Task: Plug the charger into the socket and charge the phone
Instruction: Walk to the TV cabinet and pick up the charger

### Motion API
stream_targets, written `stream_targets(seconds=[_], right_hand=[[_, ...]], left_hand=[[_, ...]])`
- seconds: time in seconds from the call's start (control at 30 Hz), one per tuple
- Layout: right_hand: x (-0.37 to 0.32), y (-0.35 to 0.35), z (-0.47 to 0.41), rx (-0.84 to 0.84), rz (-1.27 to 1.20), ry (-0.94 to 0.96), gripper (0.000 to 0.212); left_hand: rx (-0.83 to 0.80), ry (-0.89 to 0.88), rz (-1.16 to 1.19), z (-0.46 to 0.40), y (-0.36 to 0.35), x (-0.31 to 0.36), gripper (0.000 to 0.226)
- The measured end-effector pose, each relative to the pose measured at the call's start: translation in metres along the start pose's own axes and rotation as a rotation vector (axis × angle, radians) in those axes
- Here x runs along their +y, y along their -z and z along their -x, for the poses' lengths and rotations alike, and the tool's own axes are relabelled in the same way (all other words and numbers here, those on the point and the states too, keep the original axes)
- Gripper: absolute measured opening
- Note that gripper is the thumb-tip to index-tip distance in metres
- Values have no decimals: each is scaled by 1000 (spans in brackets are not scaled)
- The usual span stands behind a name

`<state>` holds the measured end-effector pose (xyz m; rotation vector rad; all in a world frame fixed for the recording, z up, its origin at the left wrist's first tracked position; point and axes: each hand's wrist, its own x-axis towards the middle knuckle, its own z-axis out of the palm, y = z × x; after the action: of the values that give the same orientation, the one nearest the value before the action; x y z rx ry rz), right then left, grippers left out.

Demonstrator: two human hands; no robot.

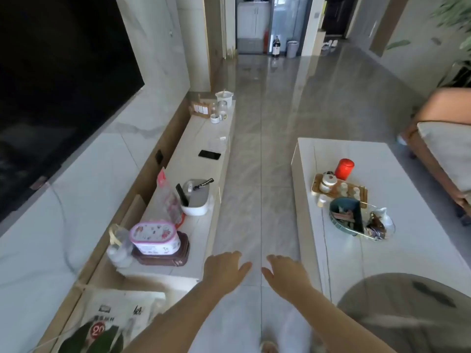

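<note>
A black phone [209, 154] lies flat on the long white TV cabinet [193, 138] along the left wall. A dark socket [159, 157] sits in the brown strip of wall just behind the cabinet, left of the phone. A small white charger-like block with clear cable [221, 139] lies just beyond the phone, blurred. My left hand [224, 267] and my right hand [285, 272] hover low over the floor, palms down, fingers spread, holding nothing, well short of the phone.
On the cabinet stand a white bin with remotes [197, 200], a floral tin on a brown box [155, 238], a plastic bag and jars. A white coffee table [407, 240] with a red canister and tray stands right. A rice sack [107, 324] lies lower left.
</note>
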<state>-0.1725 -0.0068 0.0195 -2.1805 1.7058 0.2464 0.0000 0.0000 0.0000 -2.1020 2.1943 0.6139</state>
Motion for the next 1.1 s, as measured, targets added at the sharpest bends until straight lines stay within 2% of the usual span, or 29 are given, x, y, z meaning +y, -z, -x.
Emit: stream_targets(seconds=[0.2, 0.4, 0.67, 0.93, 1.1], right_hand=[[39, -8, -39, -132, 25, 13, 45], [57, -9, -69, -175, 72, 53, 46], [58, -5, -128, -200, 15, -23, 42], [32, 24, -219, -130, -143, -161, 43], [23, 41, -246, -109, -242, -224, 40]], left_hand=[[-115, 169, 34, -28, -24, 7, 62], [-202, 239, 7, -53, -35, 8, 62], [-261, 193, -34, -120, -13, -17, 61], [-220, 78, -43, -210, 29, -56, 58], [-217, 49, 1, -248, 43, -62, 53]])
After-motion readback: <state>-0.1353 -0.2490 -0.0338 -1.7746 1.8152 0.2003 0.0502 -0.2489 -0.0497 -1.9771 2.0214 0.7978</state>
